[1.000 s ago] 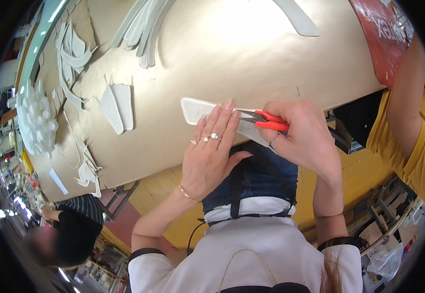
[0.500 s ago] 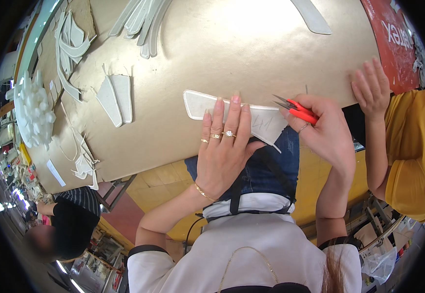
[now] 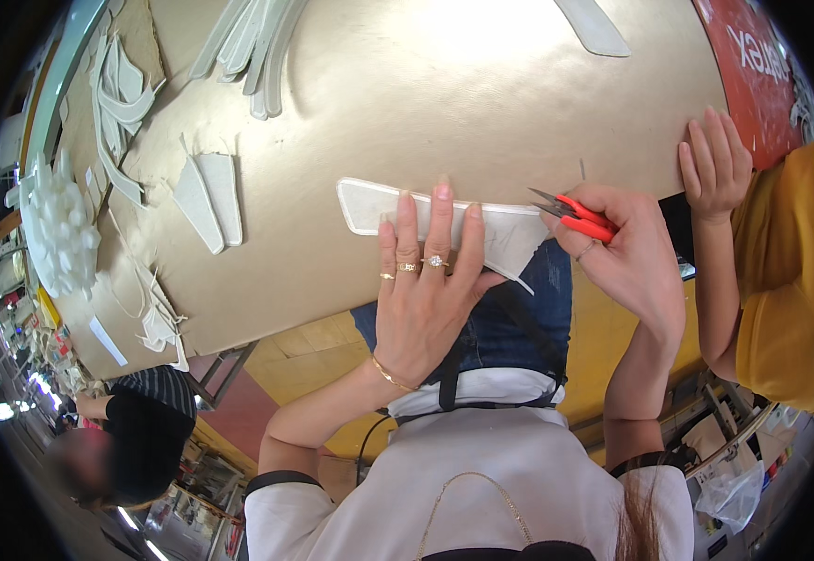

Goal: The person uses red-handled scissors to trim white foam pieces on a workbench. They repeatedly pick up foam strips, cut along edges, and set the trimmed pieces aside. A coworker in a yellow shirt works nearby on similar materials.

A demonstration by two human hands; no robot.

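A light grey fabric piece [image 3: 366, 208] with a white stitched edge lies at the table's near edge, its right part hanging over the side. Spread flat across its middle is my left hand [image 3: 427, 304], fingers stretched and apart. My right hand [image 3: 633, 262] is closed around thread snips [image 3: 586, 219] with red handles. Their dark blades are parted and point left, just above the piece's upper right edge. The right fingertips meet the right end of the piece; whether they pinch it I cannot tell.
Two similar pieces [image 3: 208, 204] lie to the left. Long curved strips [image 3: 255, 56] and another strip [image 3: 596, 28] are farther back. Beyond the left pieces are a white knobbly heap [image 3: 59, 229] and loose trimmings [image 3: 159, 323]. A co-worker's hand [image 3: 715, 168] rests at the right edge.
The view has shifted slightly, so the table's things sit a little farther left. Both hands keep nearly the same pose on the piece and the snips.
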